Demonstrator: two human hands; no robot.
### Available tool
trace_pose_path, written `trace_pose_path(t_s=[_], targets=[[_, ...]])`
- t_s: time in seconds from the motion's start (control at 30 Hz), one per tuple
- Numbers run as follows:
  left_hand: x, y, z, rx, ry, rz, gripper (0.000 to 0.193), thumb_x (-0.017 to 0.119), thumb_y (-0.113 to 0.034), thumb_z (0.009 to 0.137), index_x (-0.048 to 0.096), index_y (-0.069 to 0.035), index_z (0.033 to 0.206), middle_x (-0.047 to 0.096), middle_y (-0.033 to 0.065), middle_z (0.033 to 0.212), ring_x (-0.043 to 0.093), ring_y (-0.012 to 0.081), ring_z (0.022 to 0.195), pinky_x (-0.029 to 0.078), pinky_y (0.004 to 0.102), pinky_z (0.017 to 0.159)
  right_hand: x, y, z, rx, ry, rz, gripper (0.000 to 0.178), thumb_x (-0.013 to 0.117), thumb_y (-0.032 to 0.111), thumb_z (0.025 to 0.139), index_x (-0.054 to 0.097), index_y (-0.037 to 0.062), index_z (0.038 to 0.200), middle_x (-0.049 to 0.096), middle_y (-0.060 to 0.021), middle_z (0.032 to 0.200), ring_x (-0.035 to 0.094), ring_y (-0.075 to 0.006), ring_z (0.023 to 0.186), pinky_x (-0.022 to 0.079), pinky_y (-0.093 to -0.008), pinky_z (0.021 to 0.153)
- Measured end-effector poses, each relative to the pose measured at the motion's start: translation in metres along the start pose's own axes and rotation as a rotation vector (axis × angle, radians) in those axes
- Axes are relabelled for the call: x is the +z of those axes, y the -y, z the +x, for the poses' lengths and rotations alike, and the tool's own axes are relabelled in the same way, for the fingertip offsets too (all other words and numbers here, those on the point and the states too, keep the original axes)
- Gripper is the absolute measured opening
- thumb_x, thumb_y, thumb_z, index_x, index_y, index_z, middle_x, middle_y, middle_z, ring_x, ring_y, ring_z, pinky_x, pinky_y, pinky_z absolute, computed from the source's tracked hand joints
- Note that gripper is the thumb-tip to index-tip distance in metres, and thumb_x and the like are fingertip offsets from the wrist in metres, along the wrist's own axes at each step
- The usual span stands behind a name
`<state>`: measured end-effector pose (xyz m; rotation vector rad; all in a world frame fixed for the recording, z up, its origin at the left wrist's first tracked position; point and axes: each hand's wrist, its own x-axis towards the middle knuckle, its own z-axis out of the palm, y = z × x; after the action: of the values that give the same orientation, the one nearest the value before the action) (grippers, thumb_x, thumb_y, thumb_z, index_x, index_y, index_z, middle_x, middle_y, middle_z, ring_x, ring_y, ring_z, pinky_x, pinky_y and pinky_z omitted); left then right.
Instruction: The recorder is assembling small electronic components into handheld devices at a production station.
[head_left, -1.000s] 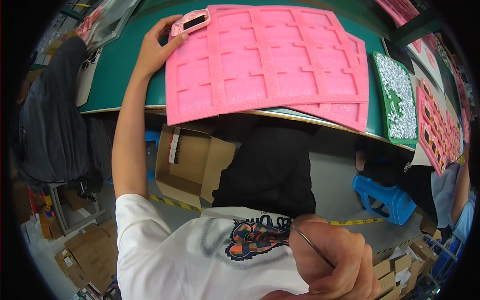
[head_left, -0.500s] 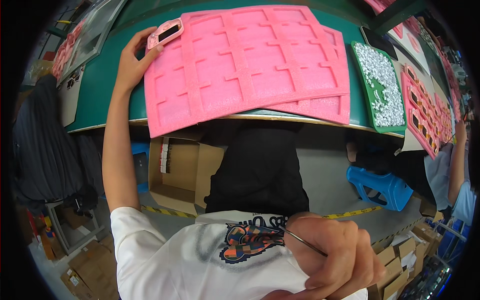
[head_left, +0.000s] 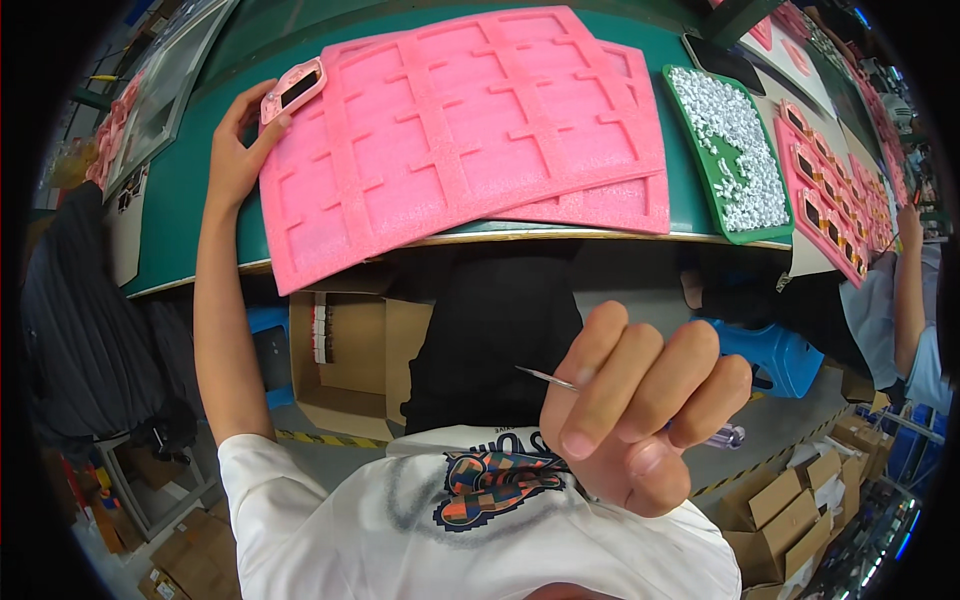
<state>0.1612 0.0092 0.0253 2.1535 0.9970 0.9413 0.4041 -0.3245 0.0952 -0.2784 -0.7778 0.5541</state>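
Observation:
My left hand grips a small pink handheld device with a dark screen, at the far left corner of a pink foam tray. The tray's rows of shallow compartments hold nothing else that I can see. Beneath it, another pink foam sheet sticks out to the right. My right hand is raised in front of my body, fingers curled round a thin pointed hand tool. Its metal tip points left, and a translucent ribbed end shows past the fingers. Most of its handle is hidden.
On the green table, a green tray of small silvery-white parts stands at the right. Beyond it lie foam trays with dark-screened devices. A cardboard box and a blue stool are below. Another person's arm shows far right.
My right hand has risen from near my shirt toward the table, with the tool turned so more of it shows. The view has shifted slightly; my left hand stays on the device.

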Motion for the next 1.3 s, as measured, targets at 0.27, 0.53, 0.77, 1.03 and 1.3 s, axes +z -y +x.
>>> trace_pose_path(t_s=[0.27,0.53,0.77,1.03,1.3], targets=[[-0.001,-0.005,0.000,-0.027,-0.003,-0.004,0.049,0.077,-0.021,0.090,0.064,-0.004,0.135,0.068,0.0144,0.128,0.063,0.0253,0.115,0.045,0.0349,0.107,-0.005,-0.006,0.000,0.039,0.150,0.017,0.024,0.058,0.003,0.087,0.039,0.0178,0.089,0.051,-0.0044,0.087,0.065,-0.0188,0.067,0.041,-0.0359,0.077],[-0.003,-0.001,0.000,-0.018,0.006,-0.002,0.050,0.076,-0.019,0.090,0.063,-0.004,0.136,0.068,0.0145,0.130,0.063,0.0256,0.116,0.044,0.0353,0.108,-0.014,-0.013,0.000,0.104,0.168,0.010,0.027,0.057,-0.001,0.084,0.038,0.0180,0.088,0.051,-0.0056,0.089,0.065,-0.0200,0.070,0.041,-0.0366,0.077],[-0.004,0.001,-0.007,-0.036,0.016,0.003,0.051,0.074,-0.016,0.090,0.061,-0.003,0.138,0.066,0.0143,0.132,0.062,0.0265,0.118,0.044,0.0363,0.109,-0.023,-0.015,0.017,0.117,0.143,-0.156,0.040,0.055,-0.018,0.073,0.038,0.0179,0.082,0.050,-0.0072,0.091,0.059,-0.0213,0.070,0.046,-0.0369,0.072],[-0.007,-0.007,-0.006,-0.035,0.020,-0.019,0.050,0.071,-0.011,0.088,0.060,-0.001,0.135,0.065,0.0138,0.129,0.061,0.0270,0.114,0.044,0.0374,0.107,-0.096,0.021,0.158,-0.111,0.301,-1.013,0.037,0.055,-0.017,0.069,0.032,0.0121,0.068,0.061,-0.0113,0.098,0.058,-0.0207,0.082,0.049,-0.0293,0.071],[0.003,-0.006,-0.004,-0.012,-0.021,-0.032,0.067,0.069,-0.016,0.090,0.047,-0.003,0.152,0.061,0.0164,0.133,0.060,0.0286,0.115,0.044,0.0401,0.107,-0.238,0.019,0.284,0.373,0.295,-1.892,0.008,0.051,-0.006,0.079,0.055,-0.0008,0.084,0.071,-0.0141,0.095,0.062,-0.0266,0.081,0.048,-0.0363,0.073]])
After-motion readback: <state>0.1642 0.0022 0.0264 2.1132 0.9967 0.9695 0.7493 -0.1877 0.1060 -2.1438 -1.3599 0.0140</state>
